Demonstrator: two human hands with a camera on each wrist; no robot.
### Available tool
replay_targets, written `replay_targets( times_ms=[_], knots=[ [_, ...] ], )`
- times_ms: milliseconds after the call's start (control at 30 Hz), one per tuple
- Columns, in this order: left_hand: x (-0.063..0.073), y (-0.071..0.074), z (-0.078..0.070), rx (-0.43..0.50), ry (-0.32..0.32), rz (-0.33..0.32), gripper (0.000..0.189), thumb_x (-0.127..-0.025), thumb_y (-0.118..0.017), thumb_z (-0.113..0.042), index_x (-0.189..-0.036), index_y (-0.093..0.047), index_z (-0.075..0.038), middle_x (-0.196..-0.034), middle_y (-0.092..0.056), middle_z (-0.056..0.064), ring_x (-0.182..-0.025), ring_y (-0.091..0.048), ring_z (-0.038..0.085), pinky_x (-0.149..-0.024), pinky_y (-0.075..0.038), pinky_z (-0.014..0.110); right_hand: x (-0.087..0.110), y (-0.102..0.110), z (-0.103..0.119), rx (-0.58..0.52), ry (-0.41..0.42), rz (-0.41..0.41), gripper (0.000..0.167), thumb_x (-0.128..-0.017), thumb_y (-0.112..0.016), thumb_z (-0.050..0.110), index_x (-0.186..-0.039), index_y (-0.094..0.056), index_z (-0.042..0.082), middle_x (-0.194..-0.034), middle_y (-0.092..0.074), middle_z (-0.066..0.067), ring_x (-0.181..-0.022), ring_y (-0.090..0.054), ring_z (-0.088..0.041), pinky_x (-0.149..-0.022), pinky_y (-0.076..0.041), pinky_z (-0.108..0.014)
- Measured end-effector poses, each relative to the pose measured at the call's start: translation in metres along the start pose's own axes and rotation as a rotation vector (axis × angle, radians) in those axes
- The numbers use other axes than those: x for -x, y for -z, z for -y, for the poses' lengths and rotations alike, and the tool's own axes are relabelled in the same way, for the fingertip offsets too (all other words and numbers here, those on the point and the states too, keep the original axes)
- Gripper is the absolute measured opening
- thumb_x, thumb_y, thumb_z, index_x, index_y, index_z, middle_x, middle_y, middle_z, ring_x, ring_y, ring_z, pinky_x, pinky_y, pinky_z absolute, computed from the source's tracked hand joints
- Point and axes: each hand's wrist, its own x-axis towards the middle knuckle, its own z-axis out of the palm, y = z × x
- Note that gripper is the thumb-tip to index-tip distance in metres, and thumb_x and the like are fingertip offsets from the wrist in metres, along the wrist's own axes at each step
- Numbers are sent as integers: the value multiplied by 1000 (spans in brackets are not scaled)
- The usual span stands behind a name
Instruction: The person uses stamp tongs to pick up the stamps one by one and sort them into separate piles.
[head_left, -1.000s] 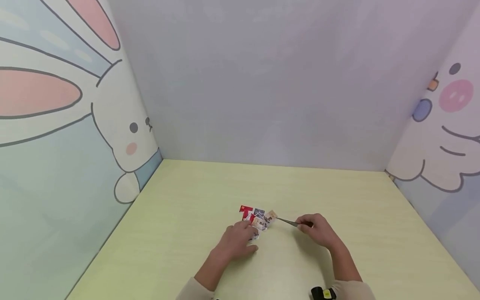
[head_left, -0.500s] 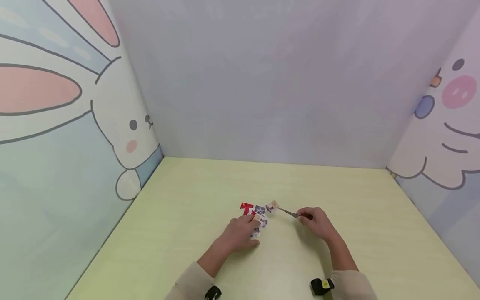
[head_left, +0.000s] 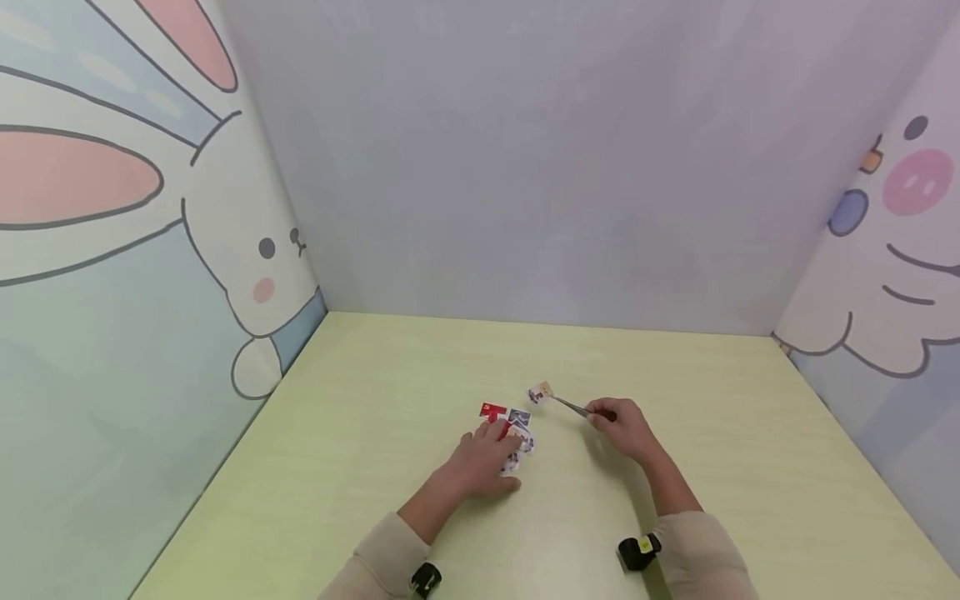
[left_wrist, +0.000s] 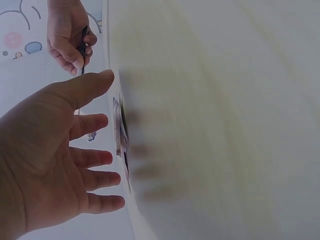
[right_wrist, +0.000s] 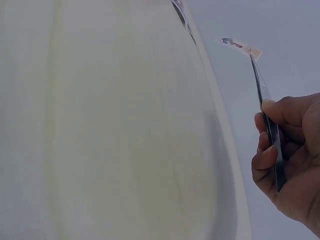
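1. A small printed paper piece [head_left: 539, 393] is held aloft in slim tweezers [head_left: 573, 407], off the yellow table [head_left: 375, 400], between one and two o'clock from a cluster of loose pieces [head_left: 519, 417].
2. The tweezers are gripped in the right hand [head_left: 625, 427], fingers curled round the shaft; the left hand [head_left: 480, 462] is held spread wide at the cluster, though whether the pieces are pressed cannot be told.
3. The piece could be dropped or twisted, being caught near one edge only; it could be creased by too hard a pinch.
4. The cluster could be disturbed if the loose pieces were dragged by the left fingertips.
5. From the head, the tweezers are aimed between nine and ten o'clock, their long axis run back toward between three and four. From the right wrist, the piece's longer axis is slanted from the tips toward between nine and ten.
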Motion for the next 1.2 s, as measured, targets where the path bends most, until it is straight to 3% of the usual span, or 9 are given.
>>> replay_targets(
  times_ms=[333, 833, 1200],
  knots=[
    [-5, -2, 5, -18, -31, 16, 57, -82, -65, -44, -133, -52, -23, -138, -41, 7, -128, -35, 30, -94, -36, 52, -13, -2, -1, -30, -41, 11, 7, -86, -61, -2, -90, -66, -4, -77, -60, -4, -66, -48, -15, -56, -41, -25],
    [-9, 2, 3, 10, -4, 57, 53, -82, -66, -41, -130, -54, -23, -126, -48, 4, -120, -41, 28, -85, -43, 48, -32, -13, -7, -53, -51, 13, 9, -85, -60, -4, -89, -67, -6, -78, -62, -7, -66, -48, -17, -58, -41, -26],
    [-12, 3, 3, 4, -3, 66, 50, -80, -68, -43, -127, -57, -27, -123, -49, 2, -110, -44, 24, -80, -44, 45, -46, -17, -13, -64, -145, -2, 12, -87, -57, -1, -91, -67, -7, -80, -62, -9, -67, -49, -18, -60, -41, -30]
  ],
)
